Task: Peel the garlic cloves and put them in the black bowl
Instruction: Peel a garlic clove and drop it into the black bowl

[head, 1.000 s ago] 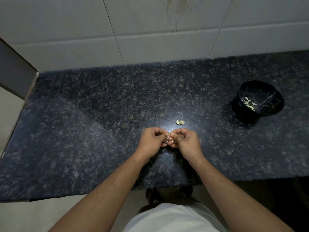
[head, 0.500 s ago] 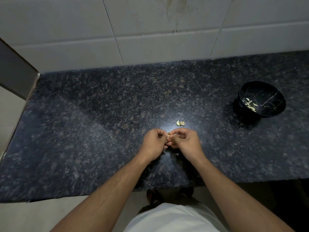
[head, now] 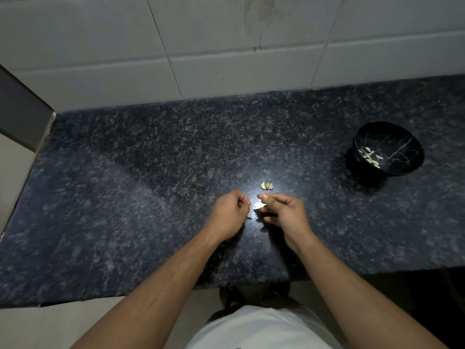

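I can't see what my left hand [head: 230,214] holds, because its curled fingers hide it. The white bit [head: 259,205] between my hands is blurry and washed out by glare, so I can't tell if it is peel or garlic. The pale pieces [head: 371,157] in the black bowl [head: 400,170] are too small to count. My elbows are cut off at the bottom edge.

black gold-veined bowl [head: 400,149], speckled dark countertop [head: 151,172]

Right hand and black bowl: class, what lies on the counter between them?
Nothing: the head view shows bare counter between the right hand and the black bowl.
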